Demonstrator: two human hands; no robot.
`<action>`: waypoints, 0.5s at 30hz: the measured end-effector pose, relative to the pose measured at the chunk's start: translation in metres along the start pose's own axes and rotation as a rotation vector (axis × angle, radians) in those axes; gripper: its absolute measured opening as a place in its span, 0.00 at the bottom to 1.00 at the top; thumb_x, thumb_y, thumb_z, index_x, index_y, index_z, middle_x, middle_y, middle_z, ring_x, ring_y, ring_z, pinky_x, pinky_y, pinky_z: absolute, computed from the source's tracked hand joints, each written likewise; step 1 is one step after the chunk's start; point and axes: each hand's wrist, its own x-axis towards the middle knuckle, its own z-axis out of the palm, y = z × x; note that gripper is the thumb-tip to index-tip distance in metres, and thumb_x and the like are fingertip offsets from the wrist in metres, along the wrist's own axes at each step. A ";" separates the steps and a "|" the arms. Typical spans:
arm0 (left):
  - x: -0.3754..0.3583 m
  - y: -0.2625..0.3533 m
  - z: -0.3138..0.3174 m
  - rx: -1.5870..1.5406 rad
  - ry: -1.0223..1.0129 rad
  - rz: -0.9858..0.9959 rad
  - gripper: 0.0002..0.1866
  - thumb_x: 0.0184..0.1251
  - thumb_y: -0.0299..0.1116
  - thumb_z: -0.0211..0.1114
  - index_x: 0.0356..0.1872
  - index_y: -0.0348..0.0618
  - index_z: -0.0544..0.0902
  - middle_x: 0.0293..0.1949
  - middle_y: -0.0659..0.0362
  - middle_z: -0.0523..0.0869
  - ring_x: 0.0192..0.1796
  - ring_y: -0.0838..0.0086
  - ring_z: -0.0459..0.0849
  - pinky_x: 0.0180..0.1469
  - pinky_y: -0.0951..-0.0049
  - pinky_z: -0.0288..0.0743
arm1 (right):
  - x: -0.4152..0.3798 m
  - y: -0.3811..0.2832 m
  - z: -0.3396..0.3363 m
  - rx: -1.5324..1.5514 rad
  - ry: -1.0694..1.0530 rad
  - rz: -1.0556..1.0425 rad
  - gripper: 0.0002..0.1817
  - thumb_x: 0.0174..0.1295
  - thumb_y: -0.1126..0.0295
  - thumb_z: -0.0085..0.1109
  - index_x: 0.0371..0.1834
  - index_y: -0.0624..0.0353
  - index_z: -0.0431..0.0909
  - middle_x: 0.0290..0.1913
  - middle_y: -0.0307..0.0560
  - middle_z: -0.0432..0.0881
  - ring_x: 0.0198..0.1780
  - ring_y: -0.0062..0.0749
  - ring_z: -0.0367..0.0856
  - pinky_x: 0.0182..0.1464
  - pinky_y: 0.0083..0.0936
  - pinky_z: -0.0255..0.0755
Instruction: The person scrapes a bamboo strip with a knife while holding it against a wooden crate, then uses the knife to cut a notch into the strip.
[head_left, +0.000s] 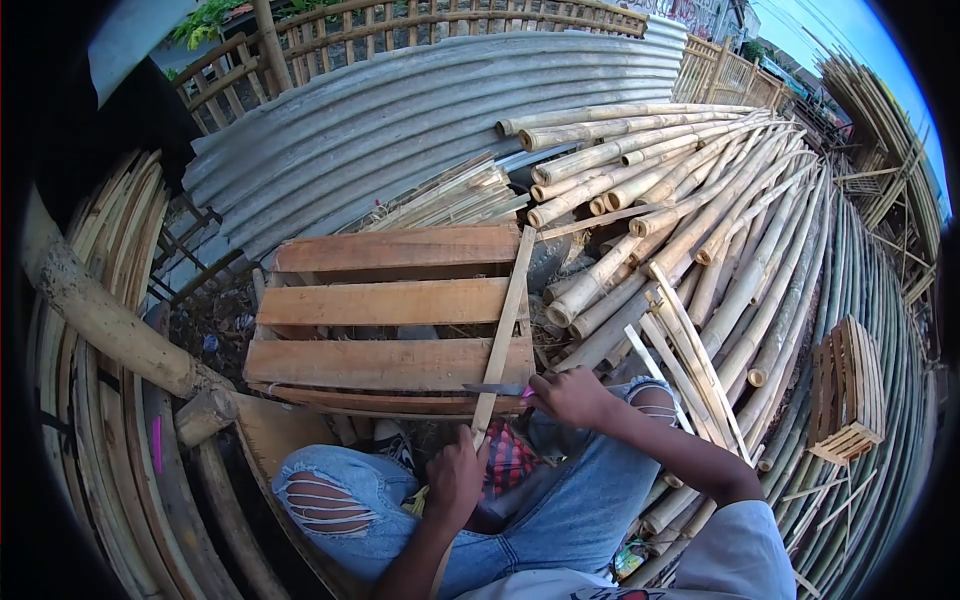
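Knife (488, 388) across the strip (512, 300), just ahead of your left hand (456, 480).
Your left hand is closed round the strip, which runs out beyond it over the crate (390, 300); your right hand (575, 398) grips the knife, its blade pointing left. Should the edge skid back along the strip, it could nick your left fingers; a loose hold, or the strip twisting against the crate, would likely cause that.

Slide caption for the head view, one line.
Left hand grips a flat tan bamboo strip; right hand holds a pink-handled metal knife across it, by a slatted brown wooden crate.
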 end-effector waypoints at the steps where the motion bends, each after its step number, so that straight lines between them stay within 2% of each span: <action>1: 0.000 0.000 -0.001 -0.002 -0.022 0.001 0.17 0.69 0.46 0.54 0.39 0.40 0.71 0.22 0.44 0.82 0.30 0.49 0.84 0.30 0.53 0.78 | -0.001 -0.005 0.004 -0.061 -0.074 -0.101 0.20 0.67 0.51 0.47 0.35 0.58 0.73 0.19 0.51 0.79 0.23 0.50 0.80 0.22 0.43 0.71; 2: 0.002 -0.001 -0.001 -0.001 -0.026 -0.003 0.17 0.69 0.46 0.54 0.39 0.40 0.71 0.22 0.44 0.82 0.30 0.49 0.84 0.30 0.53 0.78 | 0.004 0.003 0.003 -0.057 -0.077 -0.102 0.20 0.67 0.51 0.47 0.35 0.58 0.73 0.19 0.51 0.79 0.23 0.50 0.80 0.22 0.43 0.71; 4: 0.000 -0.003 0.000 -0.044 -0.067 -0.007 0.17 0.70 0.45 0.53 0.39 0.39 0.71 0.23 0.43 0.82 0.30 0.48 0.84 0.31 0.53 0.78 | 0.017 0.033 -0.003 -0.026 0.022 0.310 0.19 0.66 0.52 0.47 0.33 0.58 0.73 0.18 0.50 0.79 0.22 0.47 0.81 0.22 0.40 0.71; 7: 0.002 -0.003 0.002 -0.109 -0.111 0.000 0.17 0.70 0.45 0.53 0.40 0.37 0.71 0.23 0.42 0.82 0.30 0.47 0.84 0.32 0.52 0.78 | 0.025 0.049 -0.019 -0.089 0.067 0.384 0.19 0.66 0.52 0.47 0.32 0.58 0.74 0.18 0.50 0.79 0.23 0.46 0.81 0.22 0.41 0.72; 8: 0.003 -0.002 0.003 -0.112 -0.110 -0.001 0.17 0.70 0.45 0.53 0.40 0.37 0.71 0.23 0.42 0.82 0.30 0.47 0.84 0.32 0.52 0.78 | 0.022 0.040 -0.018 -0.091 0.066 0.382 0.19 0.66 0.52 0.47 0.32 0.58 0.74 0.18 0.50 0.79 0.23 0.46 0.81 0.22 0.41 0.72; 10: 0.003 -0.002 0.003 -0.132 -0.145 0.014 0.18 0.70 0.45 0.53 0.41 0.37 0.71 0.23 0.41 0.82 0.30 0.46 0.83 0.33 0.52 0.78 | 0.005 0.007 -0.006 -0.100 -0.048 -0.025 0.20 0.66 0.51 0.47 0.30 0.58 0.76 0.18 0.51 0.79 0.23 0.46 0.81 0.23 0.40 0.72; 12: 0.004 -0.002 0.006 -0.145 -0.132 0.006 0.18 0.69 0.45 0.54 0.40 0.37 0.71 0.23 0.41 0.81 0.30 0.45 0.83 0.32 0.51 0.77 | 0.006 0.017 0.007 -0.088 0.023 -0.075 0.21 0.66 0.50 0.47 0.31 0.58 0.77 0.18 0.52 0.79 0.22 0.47 0.81 0.22 0.40 0.71; 14: 0.000 -0.002 0.007 -0.167 -0.120 -0.012 0.18 0.68 0.46 0.56 0.38 0.37 0.72 0.23 0.41 0.81 0.30 0.44 0.82 0.32 0.50 0.76 | 0.020 0.059 -0.005 -0.052 0.057 0.394 0.21 0.66 0.51 0.47 0.31 0.58 0.78 0.17 0.52 0.78 0.21 0.47 0.80 0.22 0.40 0.71; 15: 0.001 -0.001 0.007 -0.171 -0.121 -0.016 0.18 0.68 0.46 0.56 0.39 0.37 0.72 0.23 0.41 0.81 0.31 0.44 0.82 0.32 0.50 0.76 | 0.023 0.079 -0.007 -0.098 0.073 0.431 0.21 0.66 0.50 0.47 0.32 0.58 0.78 0.18 0.52 0.79 0.22 0.47 0.80 0.22 0.41 0.71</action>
